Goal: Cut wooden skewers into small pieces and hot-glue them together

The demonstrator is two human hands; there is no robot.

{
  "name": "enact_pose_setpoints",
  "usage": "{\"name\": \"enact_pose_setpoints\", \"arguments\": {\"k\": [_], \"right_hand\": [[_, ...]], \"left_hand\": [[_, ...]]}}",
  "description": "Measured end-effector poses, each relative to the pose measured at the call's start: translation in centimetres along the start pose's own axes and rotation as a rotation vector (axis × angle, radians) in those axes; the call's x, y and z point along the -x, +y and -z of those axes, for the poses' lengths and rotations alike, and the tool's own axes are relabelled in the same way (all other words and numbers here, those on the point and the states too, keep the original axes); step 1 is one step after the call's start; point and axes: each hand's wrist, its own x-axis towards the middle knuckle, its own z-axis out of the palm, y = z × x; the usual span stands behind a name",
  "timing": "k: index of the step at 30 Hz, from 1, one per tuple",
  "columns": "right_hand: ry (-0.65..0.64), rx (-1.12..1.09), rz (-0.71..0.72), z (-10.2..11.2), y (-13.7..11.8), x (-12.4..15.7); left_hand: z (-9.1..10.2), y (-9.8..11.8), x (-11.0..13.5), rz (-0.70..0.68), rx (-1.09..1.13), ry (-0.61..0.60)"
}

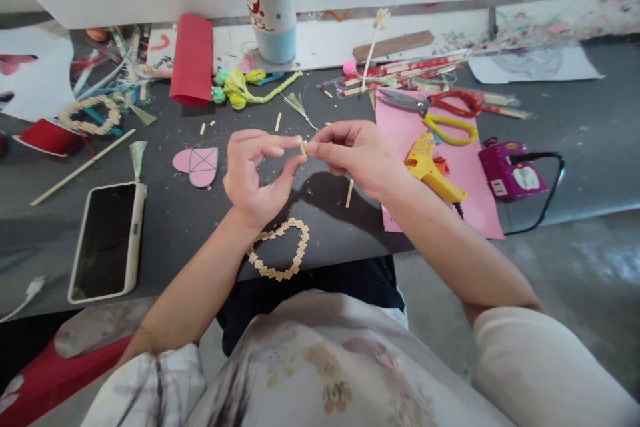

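Between the fingertips of my left hand is a small pale wooden piece, pinched by thumb and forefinger. My right hand meets it from the other side, its thumb and forefinger closed together at the piece; whether they grip it or something smaller is hidden. Just below my left hand lies a heart-shaped outline of small pale pieces, near the table's front edge. A short wooden stick rests under my right hand. A pale green tassel lies beyond my hands.
Left are a phone, a long stick and a pink paper shape. Pink paper on the right bears a yellow glue gun and scissors, beside a purple box. A tall tumbler stands behind.
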Motion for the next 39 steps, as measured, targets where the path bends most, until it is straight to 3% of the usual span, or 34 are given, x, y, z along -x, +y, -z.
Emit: {"name": "enact_pose_setpoints", "arguments": {"k": [6, 10, 15, 19, 26, 32, 39], "right_hand": [[0.043, -0.027, -0.005, -0.1, 0.4, 0.1], [0.090, -0.083, 0.000, 0.0, 0.7, 0.2], [0.138, -0.081, 0.026, 0.0, 0.9, 0.6], [0.188, -0.029, 0.103, -0.3, 1.4, 1.2], [0.228, 0.112, 0.105, -0.3, 2.6, 1.4], [0.250, 0.298, 0.170, -0.3, 3.3, 1.4], [0.257, 0.475, 0.217, -0.4, 3.6, 1.6]], "left_hand": [[-0.1, 0.4, -0.2, 0.024, 0.064, -0.031], [-0.5, 0.3, -0.4, -0.011, 0.174, 0.009], [-0.6, -0.3, -0.8, 0.007, 0.141, 0.051], [-0.2, -0.1, -1.4, 0.031, 0.115, -0.134], [0.2, 0.5, -1.8, -0.041, -0.001, -0.423], [-0.1, 0.0, -1.7, -0.066, -0.110, -0.525], [-0.1, 0.1, -1.7, -0.127, -0.133, -0.549]]}}
